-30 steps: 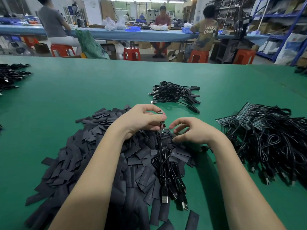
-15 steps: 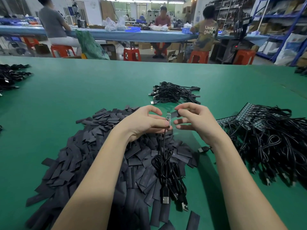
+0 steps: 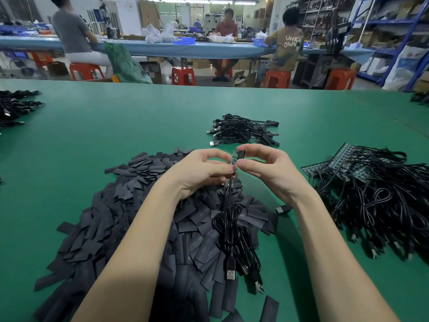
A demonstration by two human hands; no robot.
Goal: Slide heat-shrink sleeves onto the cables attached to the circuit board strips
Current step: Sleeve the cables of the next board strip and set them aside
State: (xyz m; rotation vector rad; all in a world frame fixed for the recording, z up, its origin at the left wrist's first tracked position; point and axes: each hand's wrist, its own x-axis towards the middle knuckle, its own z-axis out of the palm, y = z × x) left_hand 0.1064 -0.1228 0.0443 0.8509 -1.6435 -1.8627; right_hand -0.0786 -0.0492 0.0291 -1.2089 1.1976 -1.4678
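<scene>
left hand [image 3: 199, 169] pinching circuit board strip [image 3: 233, 158], right hand [image 3: 267, 167] pinching sleeve [image 3: 241, 154]

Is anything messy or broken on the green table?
Nothing looks broken. One flat black sleeve lies apart from the big sleeve pile, near the table's front edge, and a loose USB plug sits beside the right wrist.

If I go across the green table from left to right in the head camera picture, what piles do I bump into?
Black cable bundle at the left edge → heap of flat black heat-shrink sleeves → the two hands with a small circuit board → tangle of cables with circuit board strips.
</scene>
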